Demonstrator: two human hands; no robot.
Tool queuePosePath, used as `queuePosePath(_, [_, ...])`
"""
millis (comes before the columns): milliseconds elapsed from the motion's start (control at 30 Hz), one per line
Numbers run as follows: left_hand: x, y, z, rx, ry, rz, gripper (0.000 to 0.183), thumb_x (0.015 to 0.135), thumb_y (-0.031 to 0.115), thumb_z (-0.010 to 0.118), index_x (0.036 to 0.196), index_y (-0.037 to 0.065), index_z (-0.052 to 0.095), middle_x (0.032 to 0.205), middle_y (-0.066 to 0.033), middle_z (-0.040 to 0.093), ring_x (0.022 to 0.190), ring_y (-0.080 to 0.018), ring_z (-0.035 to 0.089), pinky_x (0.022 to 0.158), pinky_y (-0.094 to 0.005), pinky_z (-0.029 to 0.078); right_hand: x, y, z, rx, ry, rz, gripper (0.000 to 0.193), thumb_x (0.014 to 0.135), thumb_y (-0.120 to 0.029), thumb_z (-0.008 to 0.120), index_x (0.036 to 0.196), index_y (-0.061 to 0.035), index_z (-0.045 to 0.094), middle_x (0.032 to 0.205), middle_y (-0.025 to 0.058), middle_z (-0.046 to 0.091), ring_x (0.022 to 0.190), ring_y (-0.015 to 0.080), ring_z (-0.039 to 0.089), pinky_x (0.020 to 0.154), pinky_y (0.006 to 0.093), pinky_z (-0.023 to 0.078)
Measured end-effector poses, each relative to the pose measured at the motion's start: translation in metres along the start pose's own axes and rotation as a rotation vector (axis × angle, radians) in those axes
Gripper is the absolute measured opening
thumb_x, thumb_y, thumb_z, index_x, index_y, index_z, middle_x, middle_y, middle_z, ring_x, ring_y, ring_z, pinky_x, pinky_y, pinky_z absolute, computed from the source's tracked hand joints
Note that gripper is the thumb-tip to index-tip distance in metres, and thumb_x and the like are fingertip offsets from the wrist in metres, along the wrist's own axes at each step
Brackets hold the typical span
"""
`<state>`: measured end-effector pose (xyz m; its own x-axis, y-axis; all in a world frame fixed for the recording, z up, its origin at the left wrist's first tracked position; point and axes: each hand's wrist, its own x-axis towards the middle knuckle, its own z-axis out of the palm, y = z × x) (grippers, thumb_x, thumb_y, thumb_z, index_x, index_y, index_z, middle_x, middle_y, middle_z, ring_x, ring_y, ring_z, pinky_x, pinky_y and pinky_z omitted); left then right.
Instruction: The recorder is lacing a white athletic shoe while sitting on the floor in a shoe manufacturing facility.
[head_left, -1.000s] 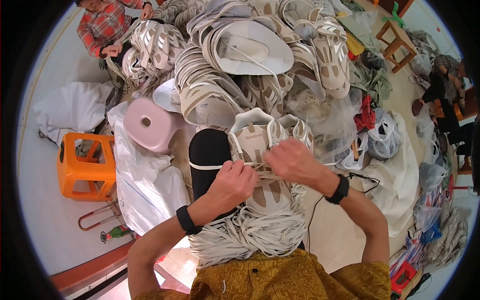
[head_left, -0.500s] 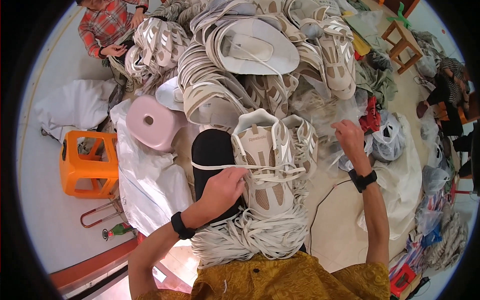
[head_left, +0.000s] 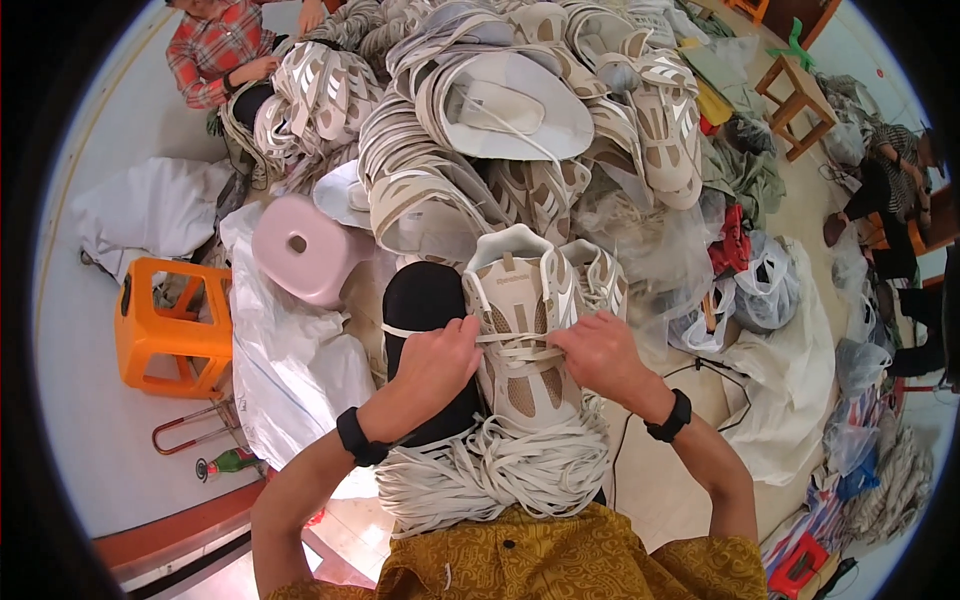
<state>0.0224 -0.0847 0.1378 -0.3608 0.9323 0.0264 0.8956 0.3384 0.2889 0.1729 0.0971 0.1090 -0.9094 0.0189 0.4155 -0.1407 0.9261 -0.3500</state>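
Observation:
A beige and white sneaker upper lies toe toward me over my lap, with a flat off-white shoelace crossing its front. My left hand is closed in a pinch on the lace at the upper's left side, a lace end sticking out beyond it. On the other side my right hand pinches the lace close to the eyelets. Its fingertips are partly hidden. Just behind stands a second upper. A thick bundle of off-white laces rests below the toe. Left of the upper is a rounded black form.
Stacked uppers heap up ahead. To the left are a pink stool, an orange stool and white sacking. Plastic bags and a wooden stool are on the right. A co-worker in a plaid shirt sits far left.
My right hand has come in from the far right to the upper and now pinches the lace. The left hand has shifted slightly left and up, still on the lace.

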Motion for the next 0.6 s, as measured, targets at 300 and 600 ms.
queuePosePath(300, [0.0, -0.016, 0.001, 0.037, -0.036, 0.07, 0.009, 0.077, 0.014, 0.058, 0.08, 0.006, 0.053, 0.068, -0.0089, 0.053, 0.061, -0.0283, 0.056, 0.052, -0.0373, 0.045, 0.021, 0.02, -0.014, 0.001, 0.034, -0.061, 0.014, 0.064, -0.002, 0.055, 0.078, -0.0047, 0.055, 0.061, 0.0049, 0.047, 0.061, 0.0208, 0.051, 0.061, 0.032, 0.04])
queuePosePath(600, [-0.02, -0.038, -0.023, -0.055, -0.013, 0.037, 0.008, 0.078, 0.013, 0.058, 0.081, 0.006, 0.056, 0.071, -0.0098, 0.055, 0.064, -0.03, 0.056, 0.055, -0.0379, 0.045, 0.015, 0.019, -0.028, -0.193, 0.031, -0.243, 0.008, 0.063, -0.005, 0.054, 0.071, -0.0045, 0.052, 0.062, 0.005, 0.043, 0.062, 0.0194, 0.048, 0.06, 0.0314, 0.038])
